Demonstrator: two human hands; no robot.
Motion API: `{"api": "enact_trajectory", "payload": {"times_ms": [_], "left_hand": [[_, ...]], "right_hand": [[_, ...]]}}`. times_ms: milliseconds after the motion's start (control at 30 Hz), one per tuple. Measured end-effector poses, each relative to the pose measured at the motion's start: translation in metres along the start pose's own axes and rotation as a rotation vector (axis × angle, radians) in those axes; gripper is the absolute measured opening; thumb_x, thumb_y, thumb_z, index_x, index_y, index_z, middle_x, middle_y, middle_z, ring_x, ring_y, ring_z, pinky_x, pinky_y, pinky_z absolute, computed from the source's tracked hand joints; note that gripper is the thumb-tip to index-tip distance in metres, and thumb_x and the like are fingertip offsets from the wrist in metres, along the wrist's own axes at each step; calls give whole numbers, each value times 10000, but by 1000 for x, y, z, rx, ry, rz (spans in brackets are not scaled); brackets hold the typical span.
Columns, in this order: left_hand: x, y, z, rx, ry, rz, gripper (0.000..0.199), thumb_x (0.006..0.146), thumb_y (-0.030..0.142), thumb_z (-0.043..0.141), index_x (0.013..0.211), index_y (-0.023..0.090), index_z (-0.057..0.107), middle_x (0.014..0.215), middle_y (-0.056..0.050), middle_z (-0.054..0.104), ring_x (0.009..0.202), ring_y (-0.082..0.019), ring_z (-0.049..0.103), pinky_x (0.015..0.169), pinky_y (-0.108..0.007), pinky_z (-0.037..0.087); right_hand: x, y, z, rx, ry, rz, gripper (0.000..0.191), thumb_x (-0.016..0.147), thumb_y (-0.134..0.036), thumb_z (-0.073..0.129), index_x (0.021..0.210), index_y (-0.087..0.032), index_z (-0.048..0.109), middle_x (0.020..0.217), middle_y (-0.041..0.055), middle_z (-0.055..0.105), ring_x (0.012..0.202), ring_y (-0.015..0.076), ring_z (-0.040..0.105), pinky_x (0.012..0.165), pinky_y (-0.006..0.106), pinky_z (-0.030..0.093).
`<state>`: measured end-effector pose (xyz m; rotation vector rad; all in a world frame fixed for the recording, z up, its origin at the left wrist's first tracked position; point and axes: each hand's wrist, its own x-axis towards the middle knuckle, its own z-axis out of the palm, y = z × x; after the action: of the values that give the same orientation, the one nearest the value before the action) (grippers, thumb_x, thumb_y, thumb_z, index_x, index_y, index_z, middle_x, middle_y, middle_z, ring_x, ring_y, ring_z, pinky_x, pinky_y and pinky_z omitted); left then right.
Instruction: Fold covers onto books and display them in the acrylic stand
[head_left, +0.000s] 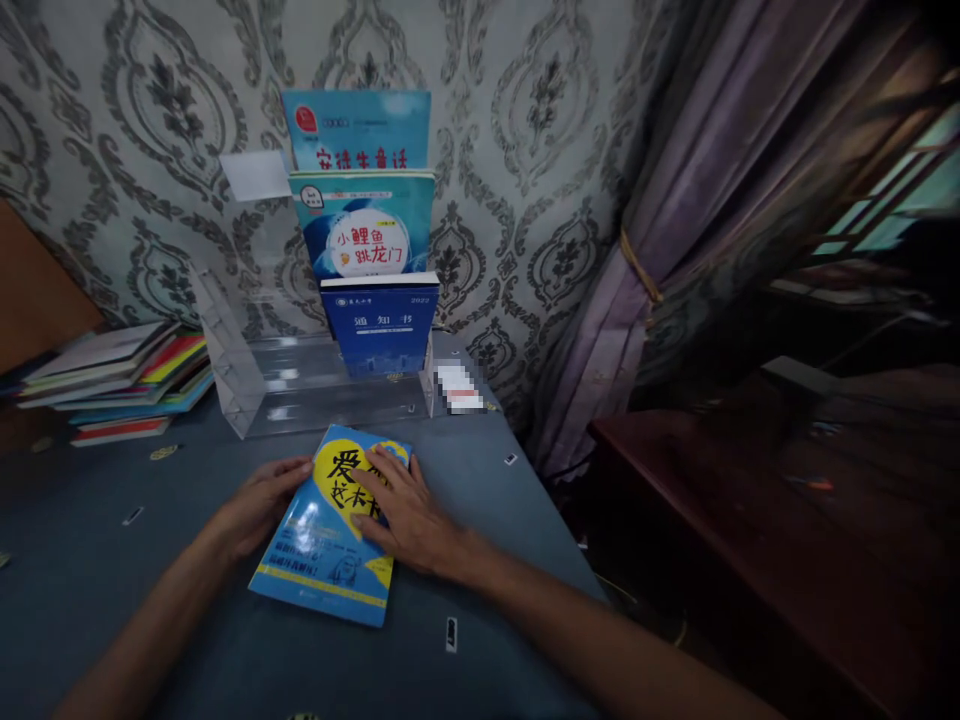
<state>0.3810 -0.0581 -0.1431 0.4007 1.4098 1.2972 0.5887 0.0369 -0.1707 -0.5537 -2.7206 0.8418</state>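
Observation:
A blue paperback book (315, 545) with a yellow heart on its cover lies tilted on the table just in front of a clear stand. Along its left edge, my left hand (259, 505) grips it, with the fingertips at the edge and the rest of the fingers partly hidden. My right hand (409, 510) rests flat across the upper right of the cover, fingers spread. Behind the book, the clear tiered stand (244, 395) bears a dark blue book (382, 335), a teal book (364, 230) and a light blue book (356, 130), each one higher than the last.
Left of the stand lies a stack of books and papers (131, 370). A blurred white card (459, 388) sits by the stand's right side. Small labels (451, 635) dot the grey table (187, 640). Past its right edge are a purple curtain (585, 370) and a dark red surface (720, 500).

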Motion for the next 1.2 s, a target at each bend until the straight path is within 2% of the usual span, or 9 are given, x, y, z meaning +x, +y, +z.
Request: {"api": "enact_trajectory", "payload": {"times_ms": [233, 333, 467, 567, 633, 733, 833, 1033, 1200], "left_hand": [[-2, -13, 14, -93, -63, -1, 597, 648, 144, 905, 1129, 172, 552, 929, -101, 789, 753, -307, 785, 640, -380, 663], [-5, -11, 18, -127, -52, 53, 653, 616, 150, 928, 1129, 195, 528, 965, -95, 790, 786, -309, 787, 641, -374, 665], [-7, -4, 23, -142, -66, 143, 697, 610, 160, 932, 1182, 206, 537, 1005, -98, 789, 817, -304, 787, 653, -361, 668], [-8, 0, 28, -151, -58, 183, 687, 635, 165, 912, 1207, 217, 536, 1032, -89, 790, 838, -289, 788, 692, -355, 672], [-8, 1, 32, -160, -55, 211, 639, 657, 187, 899, 1185, 220, 540, 1053, -87, 788, 866, -283, 787, 729, -360, 673], [-11, 2, 36, -151, -53, 273, 603, 661, 217, 900, 1154, 224, 552, 1088, -88, 786, 906, -285, 783, 776, -381, 671], [-14, 5, 40, -129, -63, 341, 625, 653, 281, 917, 1175, 238, 576, 1129, -81, 782, 957, -292, 775, 818, -398, 664], [-15, 14, 42, -20, -83, 476, 543, 476, 397, 995, 895, 171, 734, 886, -74, 813, 881, -322, 775, 858, -439, 652], [-7, 14, 42, 44, -95, 535, 444, 491, 404, 983, 789, 162, 759, 844, -77, 812, 823, -313, 774, 837, -455, 654]], "right_hand": [[2, 3, 3, 90, 50, 100, 646, 992, -440, 582, 1550, -154, 427, 1715, 206, 121, 1601, 358, 46, 1276, 617, 68], [2, 8, 8, 226, 157, 158, 808, 975, -524, 575, 1615, -134, 274, 1728, 191, -22, 1603, 336, -22, 1295, 552, 115], [3, 19, 16, 351, 345, 169, 946, 954, -547, 581, 1649, -161, 69, 1734, 160, -28, 1608, 292, -9, 1309, 507, 137], [8, 24, 18, 475, 480, 175, 966, 911, -517, 641, 1637, -186, 96, 1719, 169, 138, 1597, 302, 142, 1297, 525, 201], [13, 24, 17, 716, 518, 171, 949, 857, -525, 702, 1596, -194, 207, 1619, 193, 389, 1492, 334, 410, 1221, 562, 364], [19, 18, 13, 1197, 447, 162, 801, 779, -573, 772, 1406, -184, 459, 1312, 172, 690, 1154, 340, 707, 1002, 554, 575], [20, 8, 3, 1403, 398, 154, 658, 703, -578, 846, 1174, -186, 605, 1097, 115, 777, 968, 310, 767, 904, 509, 625], [5, -1, -21, 951, 458, -101, 432, 842, -529, 748, 1118, -203, 683, 1067, 46, 774, 1000, 235, 737, 936, 406, 612], [5, 13, -13, 755, 474, -155, 408, 935, -515, 637, 1195, -202, 670, 1115, 64, 758, 1035, 225, 721, 969, 383, 587]]}}
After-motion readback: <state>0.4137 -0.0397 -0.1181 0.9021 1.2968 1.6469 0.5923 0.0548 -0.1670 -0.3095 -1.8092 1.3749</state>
